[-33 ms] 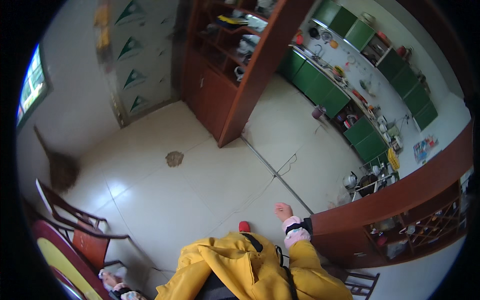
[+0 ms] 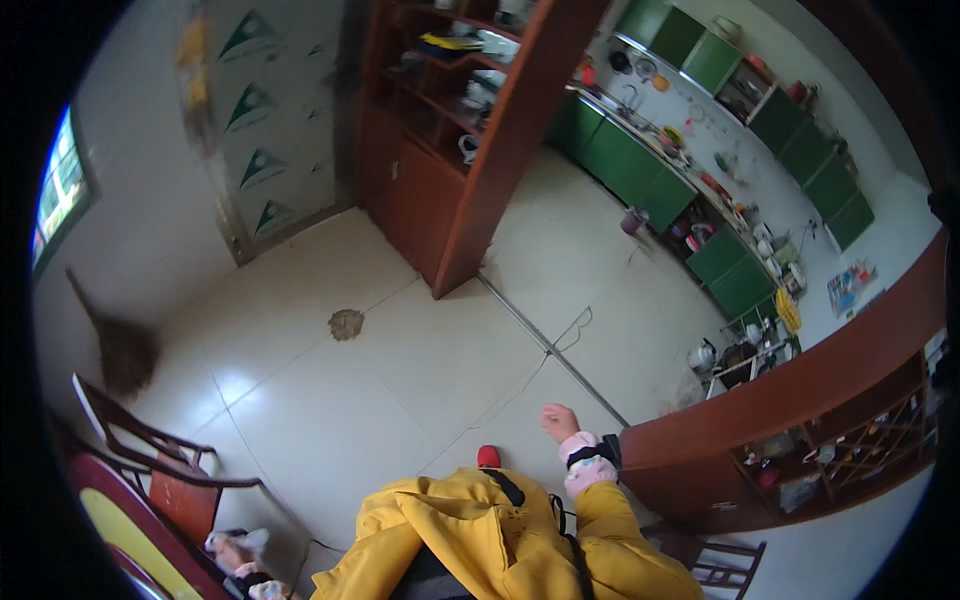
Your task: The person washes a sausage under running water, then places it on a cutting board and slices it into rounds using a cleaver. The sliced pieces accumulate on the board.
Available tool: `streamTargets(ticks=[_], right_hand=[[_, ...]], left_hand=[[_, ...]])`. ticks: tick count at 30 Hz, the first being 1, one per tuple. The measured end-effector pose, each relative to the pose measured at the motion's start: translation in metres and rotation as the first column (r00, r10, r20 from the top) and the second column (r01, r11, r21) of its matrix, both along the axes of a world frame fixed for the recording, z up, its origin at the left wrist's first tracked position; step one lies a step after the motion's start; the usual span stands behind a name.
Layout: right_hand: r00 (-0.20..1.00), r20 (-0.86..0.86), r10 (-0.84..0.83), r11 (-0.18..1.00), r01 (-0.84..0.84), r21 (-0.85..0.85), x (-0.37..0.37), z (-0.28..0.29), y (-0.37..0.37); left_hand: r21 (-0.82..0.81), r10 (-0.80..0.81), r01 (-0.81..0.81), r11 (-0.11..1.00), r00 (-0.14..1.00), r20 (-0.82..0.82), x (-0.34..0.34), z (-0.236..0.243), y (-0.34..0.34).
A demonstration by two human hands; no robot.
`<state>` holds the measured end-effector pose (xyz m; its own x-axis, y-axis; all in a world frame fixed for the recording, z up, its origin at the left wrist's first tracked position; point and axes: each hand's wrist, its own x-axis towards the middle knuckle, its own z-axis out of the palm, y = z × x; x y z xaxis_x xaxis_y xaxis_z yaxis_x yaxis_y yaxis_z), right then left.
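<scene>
At the lower left my left hand [image 2: 232, 553] is closed on a crumpled white cloth [image 2: 254, 541], close by the edge of a round table [image 2: 125, 515] with a dark red rim and a yellow-green band. A wooden chair [image 2: 188, 492] stands just beyond that hand. My right hand [image 2: 560, 422] hangs over the pale tiled floor, its fingers loosely curled and nothing visible in them. Its pink cuff comes near the end of a curved reddish-brown wooden counter [image 2: 690, 440]. The tip of a red shoe [image 2: 488, 456] shows below my yellow jacket [image 2: 440, 525].
A broom [image 2: 122, 345] leans at the left wall. A brown patch [image 2: 346, 324] lies on the floor. Ahead stands a wooden shelf cabinet [image 2: 420, 205]. A metal strip [image 2: 545, 342] and thin cable cross the floor toward green kitchen cabinets [image 2: 635, 170]. Another chair [image 2: 722, 565] stands at lower right.
My left hand with the white cloth has shifted slightly right beside the table. My right hand has moved a little left. The whole view has turned slightly.
</scene>
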<state>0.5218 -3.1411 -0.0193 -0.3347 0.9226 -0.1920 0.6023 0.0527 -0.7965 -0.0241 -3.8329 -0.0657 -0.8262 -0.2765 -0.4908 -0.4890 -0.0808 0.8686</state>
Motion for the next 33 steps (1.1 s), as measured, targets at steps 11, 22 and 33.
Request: streamTargets(ticks=[11, 22, 33], right_hand=[[0.804, -0.147, 0.577, 0.796, -0.513, 0.322, -0.024, 0.113, 0.145], [0.970, -0.234, 0.070, 0.974, -0.015, 0.228, 0.092, 0.084, 0.381], [0.873, -0.254, -0.416, 0.789, 0.485, 0.376, 0.200, 0.131, 0.636]], left_hand=[[0.289, -0.957, 0.944, 0.159, 0.218, -0.188, 0.218, 0.143, 0.669], [-0.005, -0.544, 0.654, -0.757, -0.634, -0.551, 0.426, 0.270, 1.103], [0.300, -0.616, 0.558, -0.774, -0.553, -0.561, 0.478, 0.197, 1.438]])
